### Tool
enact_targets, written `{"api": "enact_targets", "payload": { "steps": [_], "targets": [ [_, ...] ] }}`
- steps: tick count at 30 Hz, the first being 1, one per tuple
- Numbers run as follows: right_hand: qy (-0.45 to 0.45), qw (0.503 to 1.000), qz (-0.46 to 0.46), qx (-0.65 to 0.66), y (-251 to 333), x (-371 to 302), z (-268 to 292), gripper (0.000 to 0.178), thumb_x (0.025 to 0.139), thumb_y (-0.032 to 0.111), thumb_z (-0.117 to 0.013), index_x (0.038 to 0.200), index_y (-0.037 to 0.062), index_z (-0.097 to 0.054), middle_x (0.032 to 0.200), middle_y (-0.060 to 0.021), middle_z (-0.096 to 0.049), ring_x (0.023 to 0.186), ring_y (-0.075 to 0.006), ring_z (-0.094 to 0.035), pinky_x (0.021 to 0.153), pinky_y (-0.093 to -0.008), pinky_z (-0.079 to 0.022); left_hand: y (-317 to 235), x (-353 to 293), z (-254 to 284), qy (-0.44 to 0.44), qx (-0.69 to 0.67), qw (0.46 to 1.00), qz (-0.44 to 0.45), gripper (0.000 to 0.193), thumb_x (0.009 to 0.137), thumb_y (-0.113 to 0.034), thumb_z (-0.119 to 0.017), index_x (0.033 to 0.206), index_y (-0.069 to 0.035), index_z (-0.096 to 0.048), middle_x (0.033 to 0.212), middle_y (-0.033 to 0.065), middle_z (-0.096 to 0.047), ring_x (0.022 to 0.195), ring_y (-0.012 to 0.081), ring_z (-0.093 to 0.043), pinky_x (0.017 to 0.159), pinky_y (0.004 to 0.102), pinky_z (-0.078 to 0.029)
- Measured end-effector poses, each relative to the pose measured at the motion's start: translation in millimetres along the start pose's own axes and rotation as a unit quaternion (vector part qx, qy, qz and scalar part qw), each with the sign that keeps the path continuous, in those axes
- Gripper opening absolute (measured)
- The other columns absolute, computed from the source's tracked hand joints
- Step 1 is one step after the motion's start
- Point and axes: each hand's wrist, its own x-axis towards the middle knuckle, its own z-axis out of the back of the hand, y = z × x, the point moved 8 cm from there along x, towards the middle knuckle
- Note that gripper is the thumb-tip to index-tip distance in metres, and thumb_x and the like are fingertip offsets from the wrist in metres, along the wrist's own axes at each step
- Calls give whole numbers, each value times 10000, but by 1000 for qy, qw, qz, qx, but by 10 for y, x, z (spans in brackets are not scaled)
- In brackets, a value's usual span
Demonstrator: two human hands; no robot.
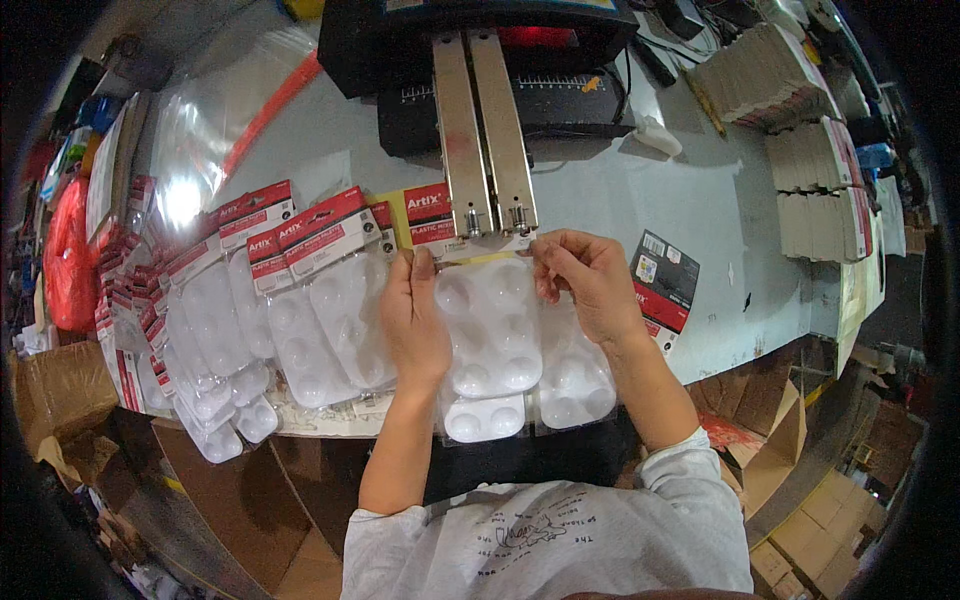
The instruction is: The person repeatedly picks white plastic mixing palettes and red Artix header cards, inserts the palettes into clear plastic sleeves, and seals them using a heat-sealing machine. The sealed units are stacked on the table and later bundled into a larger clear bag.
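A white plastic paint palette in a clear bag [488, 330] lies in front of me, its red and white header card [428, 212] under the two metal arms of a black stapling machine [485, 130]. My left hand [415, 325] is closed at the card's left edge, thumb and fingers pressed together. At the right edge, my right hand [588, 285] pinches the same pack, fingers curled. More bagged palettes [578, 385] lie beneath and beside it. To the left, carded palette packs [310, 330] overlap in a heap.
A loose header card [665, 285] lies right of my right hand. Stacks of cards [815, 160] stand at the table's right side. Clear plastic bags [215, 120] with a red strip lie at the back left. Cardboard boxes [765, 440] sit below the table edge.
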Motion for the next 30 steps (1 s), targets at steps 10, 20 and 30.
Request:
{"api": "enact_targets", "payload": {
  "steps": [10,20,30],
  "targets": [
    [9,1000,3,-5,6,8,62,200,887,160,-581,871,-27,-649,698,-36,-609,584,-85,-542,521,-213,-420,-12,15,-23,24,-4,999,-28,257,972,-217,-437,857,-5,-524,724,33,-506,705,109,-429,659,253,-374],
    [-141,869,159,-447,746,-414,810,558,714,255,-756,1202,57,-570,1128,-147,-627,1003,-236,-625,766,-293,-492,-279,43,863,-131,253,958,40,293,927,-206,-480,1135,-18,-566,1029,175,-588,1000,254,-537,896,396,-391],
    [-117,751,120,-638,260,-609,1409,1139,385,449,-828,1397,201,-367,1441,-29,-371,1360,-219,-294,1052,-435,-211,-222,-203,612,131,637,742,-163,418,800,-228,-618,1213,-264,-571,1410,-7,-396,1326,250,-317,1041,452,-264]
  ]
}}
